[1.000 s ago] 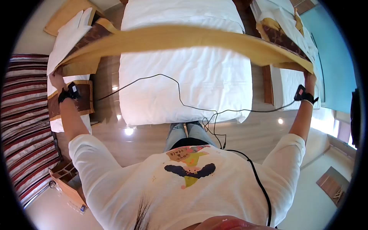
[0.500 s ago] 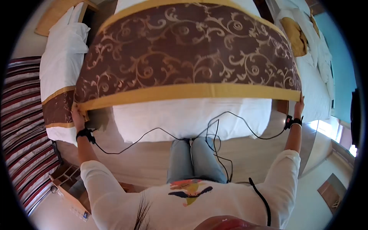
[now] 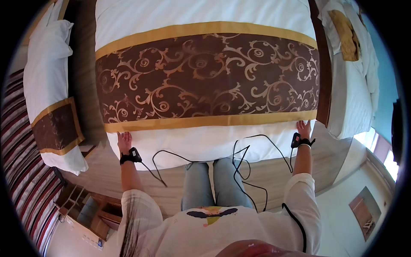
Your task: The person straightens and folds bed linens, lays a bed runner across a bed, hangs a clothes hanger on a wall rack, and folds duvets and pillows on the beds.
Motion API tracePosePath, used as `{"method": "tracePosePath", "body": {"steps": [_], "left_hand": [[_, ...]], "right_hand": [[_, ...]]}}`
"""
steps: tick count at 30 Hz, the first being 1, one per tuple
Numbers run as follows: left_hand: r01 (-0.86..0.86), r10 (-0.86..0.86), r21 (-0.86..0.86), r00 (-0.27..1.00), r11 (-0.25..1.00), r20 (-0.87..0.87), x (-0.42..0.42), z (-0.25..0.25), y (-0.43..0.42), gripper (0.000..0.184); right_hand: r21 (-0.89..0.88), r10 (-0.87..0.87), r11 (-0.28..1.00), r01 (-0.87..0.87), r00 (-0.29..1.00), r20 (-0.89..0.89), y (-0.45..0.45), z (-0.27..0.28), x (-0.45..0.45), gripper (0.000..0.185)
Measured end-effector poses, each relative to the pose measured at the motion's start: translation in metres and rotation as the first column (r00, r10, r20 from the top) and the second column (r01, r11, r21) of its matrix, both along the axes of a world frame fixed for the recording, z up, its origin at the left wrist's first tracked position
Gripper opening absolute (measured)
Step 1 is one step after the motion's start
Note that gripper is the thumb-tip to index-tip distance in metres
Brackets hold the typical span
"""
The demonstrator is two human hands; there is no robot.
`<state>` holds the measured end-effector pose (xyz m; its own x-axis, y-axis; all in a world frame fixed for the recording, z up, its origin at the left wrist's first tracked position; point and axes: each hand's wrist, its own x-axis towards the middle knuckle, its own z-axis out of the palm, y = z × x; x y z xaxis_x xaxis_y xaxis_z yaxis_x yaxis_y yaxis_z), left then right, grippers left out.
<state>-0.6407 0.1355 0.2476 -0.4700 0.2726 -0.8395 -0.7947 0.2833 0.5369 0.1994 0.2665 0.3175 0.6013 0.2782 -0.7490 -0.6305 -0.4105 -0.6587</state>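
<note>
A brown bed runner [image 3: 207,79] with gold scrolls and gold borders lies across the white-covered bed [image 3: 205,12]. At its near left corner, my left hand [image 3: 124,141] rests on the white cover with fingers apart, just below the gold border. My right hand [image 3: 303,128] is at the near right corner, its fingers spread at the border's edge. Neither hand grips the cloth. Each wrist wears a black strapped device, and a black cable [image 3: 180,157] loops between them over the bed's foot.
To the left stands another bed [image 3: 46,73] with a similar runner, beside a striped curtain [image 3: 21,171]. A third bed [image 3: 353,94], with rumpled bedding and a gold cloth [image 3: 346,36], is on the right. Wooden furniture [image 3: 96,210] stands low on the left.
The runner, held stretched and raised by both hands, has come down flat onto the bed. Both hands have let go of its corners and moved inward.
</note>
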Motion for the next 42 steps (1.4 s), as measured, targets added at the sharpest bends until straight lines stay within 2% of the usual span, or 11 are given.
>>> {"method": "tracePosePath", "body": {"steps": [5,7,8,13,15,17,24,31,35,39,42], "left_hand": [[0.048,-0.040,0.137,0.997,0.989,-0.059,0.009,-0.027,0.005,0.019],[0.007,0.007,0.159,0.996,0.987,-0.084,0.014,-0.032,0.008,0.013],[0.026,-0.022,0.041,0.996,0.999,-0.090,0.006,-0.042,0.005,0.013],[-0.024,0.025,0.040,0.999,0.999,-0.021,0.035,-0.009,0.026,0.020],[0.176,-0.156,0.151,0.978,0.973,-0.137,0.042,0.007,0.022,0.031],[0.210,-0.198,0.010,0.936,0.978,-0.292,0.037,0.006,-0.004,0.033],[0.231,-0.197,0.080,0.932,0.970,-0.303,0.122,0.250,0.000,0.036],[0.295,-0.214,0.255,0.929,0.921,-0.300,0.151,0.373,-0.017,0.028],[0.693,-0.411,0.228,0.625,0.684,-0.664,0.174,0.435,-0.023,0.029],[0.784,-0.410,0.175,0.484,0.596,-0.773,0.200,0.478,-0.038,0.030],[0.614,-0.380,0.470,0.777,0.634,-0.502,0.219,0.484,-0.052,0.028]], "right_hand": [[0.006,0.029,1.000,-0.029,0.997,-0.070,0.008,-0.006,-0.010,0.025],[-0.249,0.563,0.826,-0.506,0.711,0.421,-0.019,-0.055,0.039,0.023],[-0.078,0.160,0.987,-0.142,0.934,0.319,-0.003,-0.032,0.014,0.020],[0.106,0.034,0.994,-0.028,0.998,-0.057,0.000,-0.031,0.012,0.029],[0.089,-0.074,0.992,0.092,0.978,-0.195,0.001,-0.006,-0.007,0.041],[-0.076,0.047,0.996,-0.048,0.999,-0.020,-0.011,0.023,-0.028,0.049],[0.156,0.171,0.971,-0.182,0.982,0.083,-0.080,0.197,-0.068,0.030],[0.319,0.185,0.901,-0.294,0.925,0.331,-0.161,0.370,-0.083,0.016],[0.433,0.118,0.841,-0.325,0.891,0.439,-0.238,0.429,-0.091,0.016],[0.482,-0.089,0.857,-0.184,0.868,0.489,-0.327,0.464,-0.106,0.019],[0.509,-0.267,0.861,-0.012,0.841,0.470,-0.387,0.466,-0.113,0.020]]}}
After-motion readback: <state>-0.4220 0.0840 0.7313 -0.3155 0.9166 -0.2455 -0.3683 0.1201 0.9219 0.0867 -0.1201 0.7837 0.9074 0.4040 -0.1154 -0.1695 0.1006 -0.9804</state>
